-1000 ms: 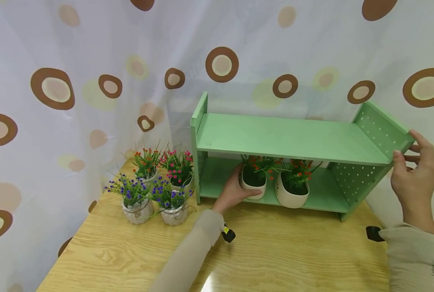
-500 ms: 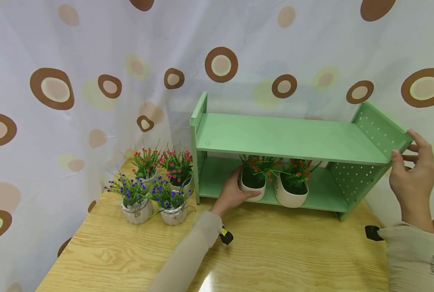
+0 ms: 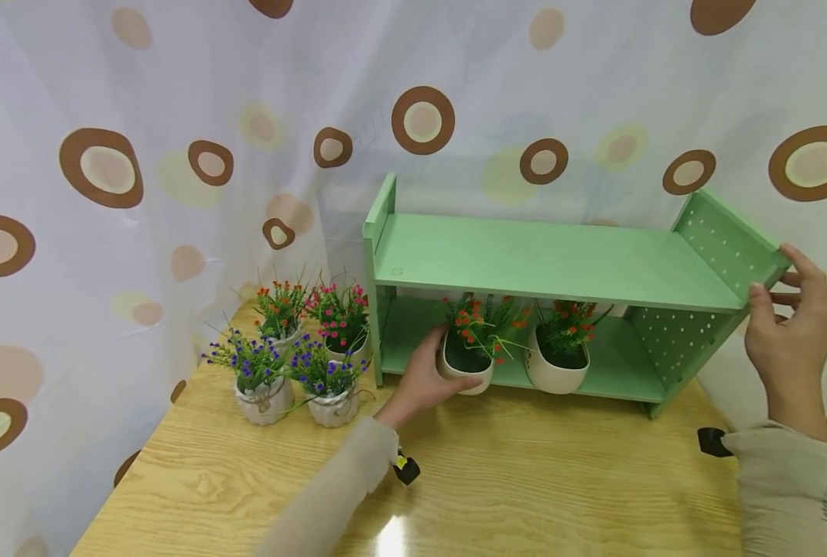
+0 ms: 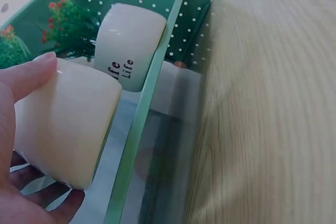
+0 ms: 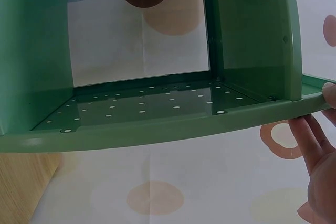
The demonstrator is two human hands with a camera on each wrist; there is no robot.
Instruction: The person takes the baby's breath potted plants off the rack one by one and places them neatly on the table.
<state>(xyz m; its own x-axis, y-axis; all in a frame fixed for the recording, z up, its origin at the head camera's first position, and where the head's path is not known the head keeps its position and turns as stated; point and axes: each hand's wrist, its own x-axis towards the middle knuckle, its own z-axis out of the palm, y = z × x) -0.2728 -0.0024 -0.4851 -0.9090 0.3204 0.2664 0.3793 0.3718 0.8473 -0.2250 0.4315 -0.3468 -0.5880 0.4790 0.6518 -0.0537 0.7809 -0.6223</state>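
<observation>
My left hand (image 3: 423,379) grips a white flower pot (image 3: 466,376) with orange-red flowers at the front edge of the lower tier of a green shelf (image 3: 545,255). In the left wrist view, the thumb lies over the side of this pot (image 4: 71,124), and the fingers reach round beneath it. A second white pot (image 3: 558,371) with red flowers stands to its right, apart from it. Lettering reading "Life" shows on the second pot (image 4: 131,40) in the left wrist view. My right hand (image 3: 796,333) holds the upper front edge of the shelf's right side panel, thumb and fingers on opposite sides.
Left of the shelf, several potted flowers stand on the wooden table (image 3: 559,480): two with purple flowers (image 3: 263,398), one with orange flowers (image 3: 281,309), one with pink flowers (image 3: 340,313). A spotted curtain (image 3: 246,77) hangs behind.
My left hand has shifted left and slightly towards me with the flower pot, widening the gap to the second pot. My right hand keeps its place on the side panel.
</observation>
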